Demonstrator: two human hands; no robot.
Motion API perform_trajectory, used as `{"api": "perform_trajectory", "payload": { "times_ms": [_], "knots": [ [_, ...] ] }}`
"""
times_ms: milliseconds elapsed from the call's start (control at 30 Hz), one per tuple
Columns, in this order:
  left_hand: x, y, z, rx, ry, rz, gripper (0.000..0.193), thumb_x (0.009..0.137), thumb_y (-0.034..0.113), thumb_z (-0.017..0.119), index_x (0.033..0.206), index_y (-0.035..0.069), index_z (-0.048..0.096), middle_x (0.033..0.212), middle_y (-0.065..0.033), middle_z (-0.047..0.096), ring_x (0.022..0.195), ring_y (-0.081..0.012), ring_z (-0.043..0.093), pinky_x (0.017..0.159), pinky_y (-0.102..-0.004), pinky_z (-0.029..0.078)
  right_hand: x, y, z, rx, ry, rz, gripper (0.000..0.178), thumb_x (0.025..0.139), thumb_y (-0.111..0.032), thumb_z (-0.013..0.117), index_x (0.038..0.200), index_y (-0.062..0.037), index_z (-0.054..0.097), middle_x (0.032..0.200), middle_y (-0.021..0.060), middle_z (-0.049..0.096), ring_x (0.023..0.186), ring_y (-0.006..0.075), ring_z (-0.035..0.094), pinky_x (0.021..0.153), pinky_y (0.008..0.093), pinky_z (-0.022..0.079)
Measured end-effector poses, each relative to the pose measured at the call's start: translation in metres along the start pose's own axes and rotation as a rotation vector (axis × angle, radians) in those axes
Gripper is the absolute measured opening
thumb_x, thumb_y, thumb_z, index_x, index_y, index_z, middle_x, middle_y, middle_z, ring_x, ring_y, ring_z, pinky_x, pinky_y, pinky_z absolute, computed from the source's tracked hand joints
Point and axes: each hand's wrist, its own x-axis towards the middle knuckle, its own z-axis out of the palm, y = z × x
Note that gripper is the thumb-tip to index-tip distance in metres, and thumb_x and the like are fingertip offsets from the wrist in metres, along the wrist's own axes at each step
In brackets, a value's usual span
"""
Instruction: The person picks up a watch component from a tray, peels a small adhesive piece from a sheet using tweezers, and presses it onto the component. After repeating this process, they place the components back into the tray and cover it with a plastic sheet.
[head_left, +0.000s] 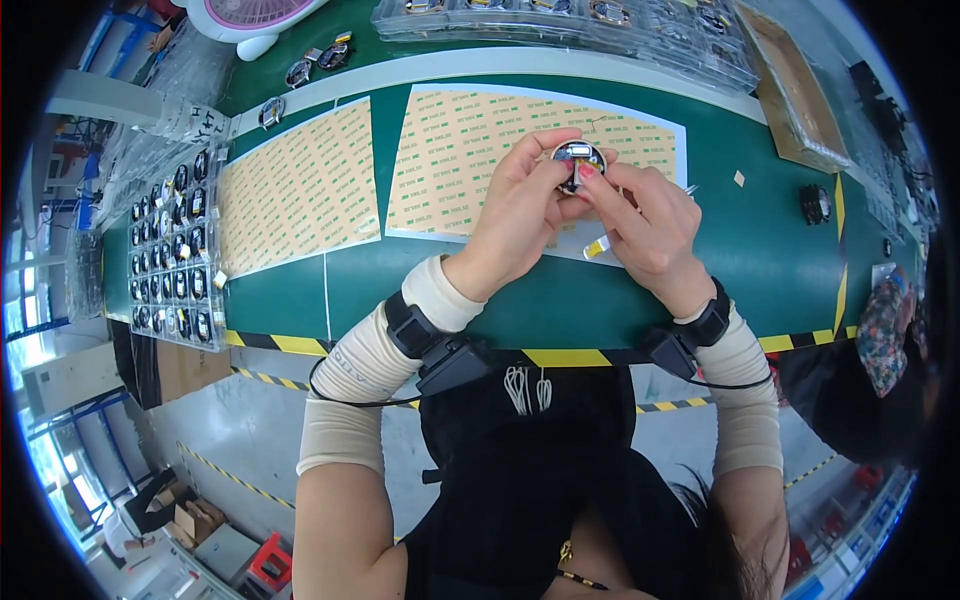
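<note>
Over the printed adhesive sheet, a small round watch body (578, 153) with a dark inside and a pale rim is held up between my hands. My left hand (508, 222) grips it from the left, thumb and fingers closed about its edge. The thumb of my right hand (655, 228) presses on its inner face, the fingers curled at its right side. Below the right palm sticks out a slim tool with a yellow end (597, 247); its middle is hidden by the hand. The sheet of tan adhesive backing (450, 165) lies flat beneath.
A second adhesive sheet (300, 190) lies left, beside a clear tray (150, 335) of watch bodies. Stacked clear trays (560, 38) stand behind, with a cardboard box (790, 100) right. Some watch parts (815, 204) sit at the right. Striped tape (565, 357) marks the front edge.
</note>
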Motion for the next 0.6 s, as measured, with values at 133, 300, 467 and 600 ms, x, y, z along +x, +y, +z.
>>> {"api": "perform_trajectory", "payload": {
  "times_ms": [133, 300, 467, 600],
  "knots": [
    [0.0025, 0.0002, -0.0002, 0.001, 0.028, -0.035, 0.029, 0.088, 0.003, 0.034, 0.116, 0.0, 0.04, 0.104, -0.0175, 0.054, 0.09, -0.022, 0.058, 0.081, -0.0342, 0.05, -0.001, 0.001, -0.0041, 0.008, 0.0, -0.023, 0.037, 0.055, 0.006, 0.065, 0.09, -0.0053, 0.065, 0.081, 0.006, 0.059, 0.057, 0.0166, 0.054, 0.045, 0.0242, 0.042],
    [0.0021, -0.0004, -0.002, -0.079, 0.017, -0.047, 0.03, 0.088, 0.003, 0.033, 0.117, 0.0, 0.04, 0.103, -0.0158, 0.054, 0.09, -0.021, 0.057, 0.082, -0.0346, 0.049, 0.0009, 0.0014, -0.0033, -0.001, -0.036, -0.004, 0.037, 0.055, 0.006, 0.064, 0.09, -0.0049, 0.064, 0.083, 0.0068, 0.059, 0.057, 0.0171, 0.054, 0.045, 0.0244, 0.042],
    [-0.0008, -0.0044, 0.0003, 0.086, 0.037, 0.021, 0.03, 0.089, 0.004, 0.034, 0.118, 0.0, 0.041, 0.102, -0.0139, 0.055, 0.093, -0.0204, 0.057, 0.083, -0.0351, 0.049, 0.0043, -0.0058, -0.0035, -0.003, -0.063, 0.062, 0.032, 0.058, 0.007, 0.064, 0.089, -0.0035, 0.064, 0.083, 0.0074, 0.059, 0.058, 0.0177, 0.055, 0.046, 0.0248, 0.043],
    [-0.0001, -0.0069, -0.0006, 0.229, 0.011, 0.061, 0.029, 0.09, 0.005, 0.034, 0.117, 0.001, 0.042, 0.102, -0.0121, 0.055, 0.092, -0.0198, 0.057, 0.082, -0.0345, 0.049, 0.0027, -0.0079, -0.0035, -0.018, -0.062, 0.091, 0.028, 0.061, 0.005, 0.066, 0.087, -0.0024, 0.064, 0.083, 0.0075, 0.059, 0.059, 0.0179, 0.056, 0.047, 0.0251, 0.044]
  ]
}}
